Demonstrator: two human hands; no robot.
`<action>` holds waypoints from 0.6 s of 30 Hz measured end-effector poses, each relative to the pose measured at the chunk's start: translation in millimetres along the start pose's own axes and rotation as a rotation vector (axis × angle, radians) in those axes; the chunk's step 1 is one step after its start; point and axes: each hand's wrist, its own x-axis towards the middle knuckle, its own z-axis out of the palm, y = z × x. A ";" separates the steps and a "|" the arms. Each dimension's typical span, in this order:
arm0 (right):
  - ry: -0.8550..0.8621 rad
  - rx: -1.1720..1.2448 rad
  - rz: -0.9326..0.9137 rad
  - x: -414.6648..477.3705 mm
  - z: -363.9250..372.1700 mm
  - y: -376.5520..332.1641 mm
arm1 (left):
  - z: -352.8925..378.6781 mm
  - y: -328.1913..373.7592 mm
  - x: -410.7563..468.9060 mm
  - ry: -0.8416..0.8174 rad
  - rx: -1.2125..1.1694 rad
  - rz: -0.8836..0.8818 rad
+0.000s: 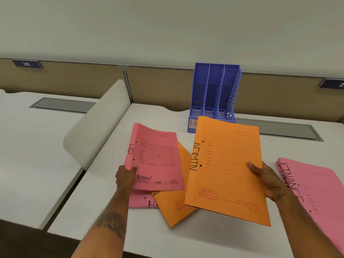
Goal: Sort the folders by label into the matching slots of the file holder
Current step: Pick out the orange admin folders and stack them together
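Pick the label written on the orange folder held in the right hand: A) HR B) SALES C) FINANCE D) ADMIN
D: the orange folder gripped by the right hand has ADMIN handwritten along its spine edge, while the left hand holds the pink folder marked HR.

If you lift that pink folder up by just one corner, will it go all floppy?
Probably a bit floppy: the pink HR folder, pinched at one edge by the left hand, already curls at its far top corner. It looks thin and likely light. It seems card, so it should bend, not droop.
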 end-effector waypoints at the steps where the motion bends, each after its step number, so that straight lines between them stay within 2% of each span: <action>1: -0.006 0.003 0.003 0.3 1.2 -0.1 | -5.3 3.0 5.2 0.017 -0.031 -0.006; 9: -0.015 -0.014 0.020 1.5 12.3 4.3 | -16.2 15.6 25.7 -0.004 -0.037 0.038; 13: -0.024 -0.016 0.020 -0.1 13.4 5.1 | -16.7 8.5 31.6 -0.031 -0.001 0.006; 18: -0.024 -0.044 0.014 -5.9 13.5 1.8 | -11.5 -2.0 18.0 -0.056 0.171 0.009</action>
